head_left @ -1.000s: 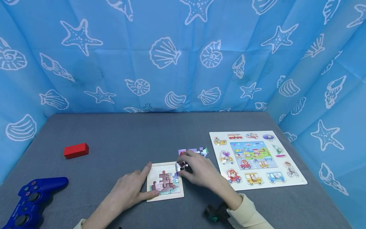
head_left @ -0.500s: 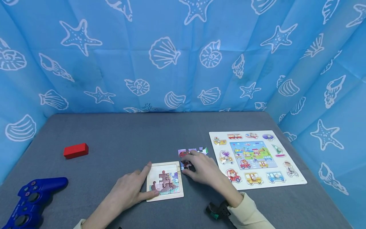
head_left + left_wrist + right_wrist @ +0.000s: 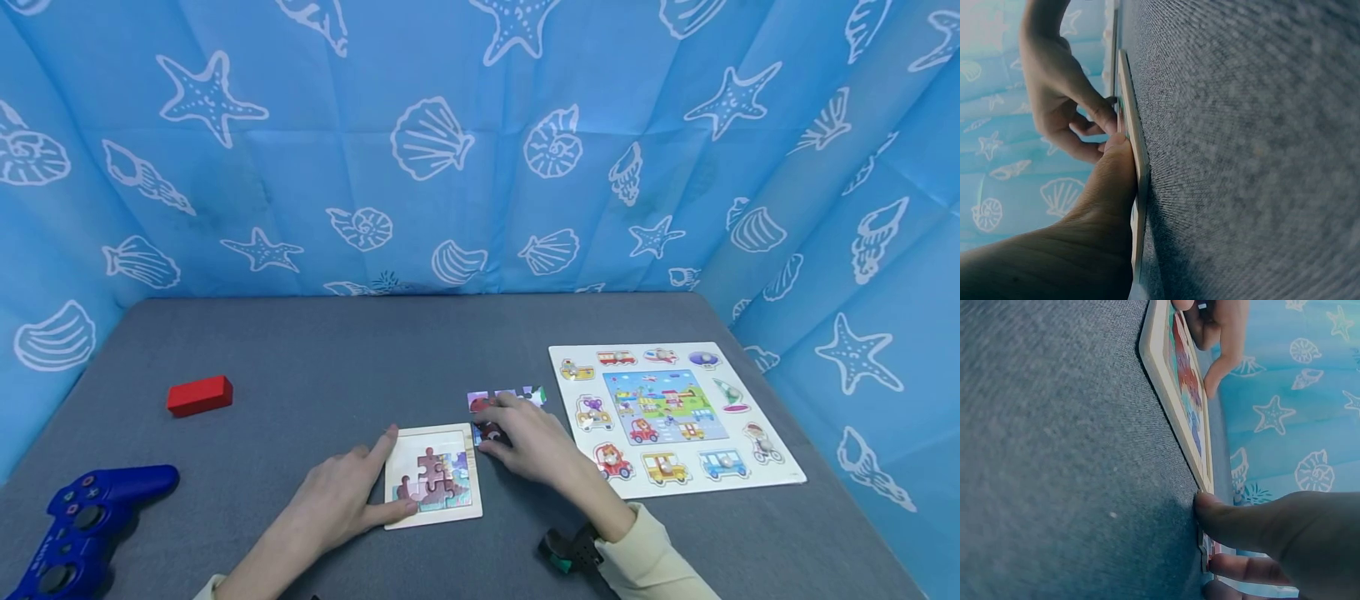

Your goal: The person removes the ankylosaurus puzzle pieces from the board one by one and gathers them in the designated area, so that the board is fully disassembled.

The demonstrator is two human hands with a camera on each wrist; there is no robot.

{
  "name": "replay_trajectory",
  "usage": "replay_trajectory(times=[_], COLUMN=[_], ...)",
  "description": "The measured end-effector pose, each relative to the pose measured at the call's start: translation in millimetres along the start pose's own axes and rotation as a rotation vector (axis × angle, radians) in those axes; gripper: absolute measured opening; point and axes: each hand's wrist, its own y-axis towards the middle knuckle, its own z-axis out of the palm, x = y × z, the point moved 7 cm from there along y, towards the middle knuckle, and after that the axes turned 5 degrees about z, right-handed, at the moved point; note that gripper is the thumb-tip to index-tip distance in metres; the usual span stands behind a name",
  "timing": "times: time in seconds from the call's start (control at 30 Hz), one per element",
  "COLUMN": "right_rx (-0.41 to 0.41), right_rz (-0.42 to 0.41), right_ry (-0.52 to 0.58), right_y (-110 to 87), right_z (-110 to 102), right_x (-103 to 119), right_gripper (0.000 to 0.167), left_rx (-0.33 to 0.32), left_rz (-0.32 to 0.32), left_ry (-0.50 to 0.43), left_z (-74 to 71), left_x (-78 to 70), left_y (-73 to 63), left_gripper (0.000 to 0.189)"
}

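Observation:
My left hand (image 3: 337,492) holds a small square wooden puzzle tray (image 3: 433,520) by its left side, thumb on the front part and index finger at the far corner. Brown and pastel jigsaw pieces (image 3: 432,479) lie joined in its lower right part; bare wood shows above and left. Just outside the tray's right edge, my right hand (image 3: 528,442) pinches a dark puzzle piece (image 3: 489,433) between thumb and fingers, low at the cloth. The fingers hide part of that piece. More loose puzzle pieces (image 3: 477,402) lie behind the right hand, partly covered.
A large white peg puzzle board (image 3: 750,467) with vehicle pictures lies to the right. On the left are a red block (image 3: 200,396) and a blue game controller (image 3: 90,517). The grey table (image 3: 337,350) ends at a blue shell-print curtain (image 3: 315,167).
One second ago the right hand held the puzzle piece tilted at the tray's right edge. It has moved slightly right and down onto the cloth. The left hand stays in place.

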Motion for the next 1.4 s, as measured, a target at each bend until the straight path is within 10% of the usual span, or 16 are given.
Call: replay_trajectory(times=[1.4], right_rx=[-0.045], right_rz=[-0.057], right_ry=[0.014], right_y=[-0.9], right_z=[-13.9], right_x=[25.1], right_gripper=[0.033], left_rx=[-0.020], left_rz=[0.026], left_ry=[-0.023], left_z=[-1.3], left_x=[-0.2], left_y=[-1.8], left_gripper=[0.104])
